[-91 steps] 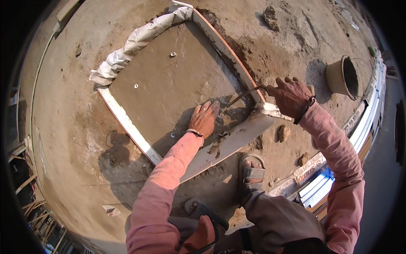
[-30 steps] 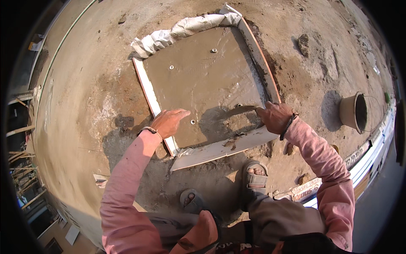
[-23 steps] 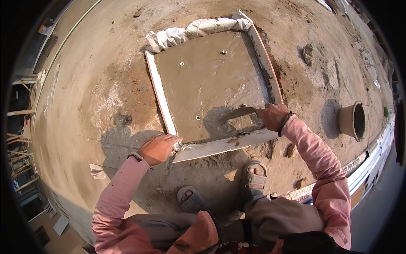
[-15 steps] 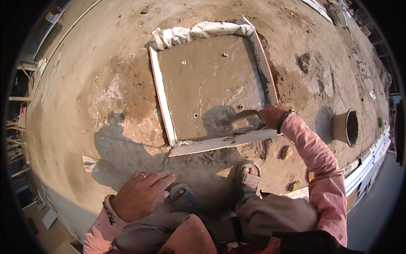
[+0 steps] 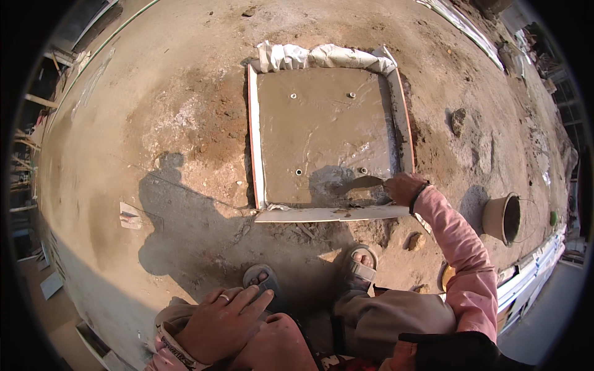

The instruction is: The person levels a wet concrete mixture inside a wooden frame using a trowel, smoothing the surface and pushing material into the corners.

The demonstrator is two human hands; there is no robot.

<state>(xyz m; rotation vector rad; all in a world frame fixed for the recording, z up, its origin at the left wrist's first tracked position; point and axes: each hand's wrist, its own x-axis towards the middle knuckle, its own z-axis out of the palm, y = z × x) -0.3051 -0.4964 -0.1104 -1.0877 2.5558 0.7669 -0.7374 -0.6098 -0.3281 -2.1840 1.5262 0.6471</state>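
Observation:
My right hand (image 5: 406, 188) is closed around the handle of a trowel (image 5: 369, 180). Its thin blade lies over the wet cement near the right corner closest to me, beside a short pipe end (image 5: 363, 170). The wet grey-brown cement (image 5: 328, 130) fills a square form, with several pipe ends poking up through it. White boards with reddish top edges make the sides, and the near board (image 5: 309, 215) lies in front of my feet. My left hand (image 5: 226, 321), with a ring on it, rests near my left knee, fingers stretched out and holding nothing.
A bucket (image 5: 495, 217) with a wire handle stands to the right. Crumpled white sheeting (image 5: 328, 57) lines the far side of the form. A flat rectangular plate with a reddish handle (image 5: 130, 216) lies at left. Stones (image 5: 458, 122) sit on the dirt; my sandalled feet are close.
My left hand has drawn back and down toward my knee. My right hand, still on the trowel, stays by the form's near right corner. The view has shifted slightly.

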